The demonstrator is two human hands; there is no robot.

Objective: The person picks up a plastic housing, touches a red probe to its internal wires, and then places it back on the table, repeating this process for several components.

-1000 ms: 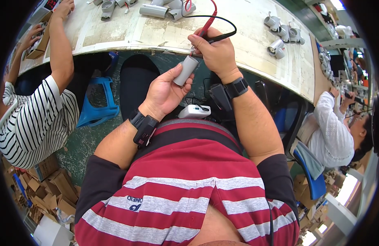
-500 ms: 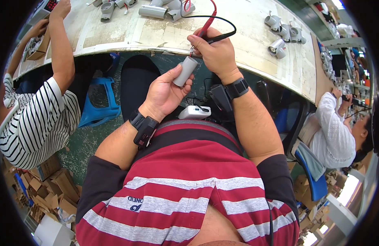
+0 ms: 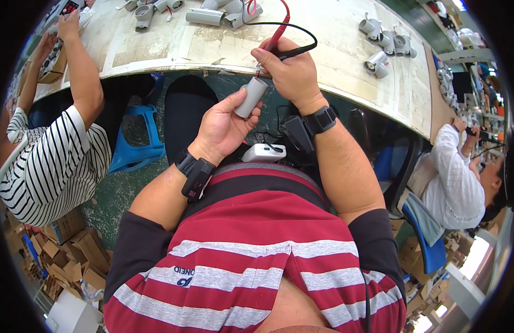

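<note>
A worn, cream-coloured surface point(image 3: 329, 33) spanned the top of the view, its near edge bowed by the lens, while a blue stool point(image 3: 136, 145) stood below it to the left. Grey fittings point(image 3: 387, 41) sat on its right side, well apart from the worker's right hand point(image 3: 290, 72), which overlapped the near edge with knuckles up and thumb toward the left. The left hand point(image 3: 223, 125), palm turned upward, was on the person's side of that edge, with room between its wrist and the stool. Its grip was closed around a grey tube point(image 3: 250, 97), which was tilted, its open end just short of the edge in view. The right grip was closed on a red probe point(image 3: 277, 34) and a black probe point(image 3: 294, 53). Thin wires point(image 3: 258, 71) showed near the tube's mouth; whether the probe tips touched them was too small to tell.
</note>
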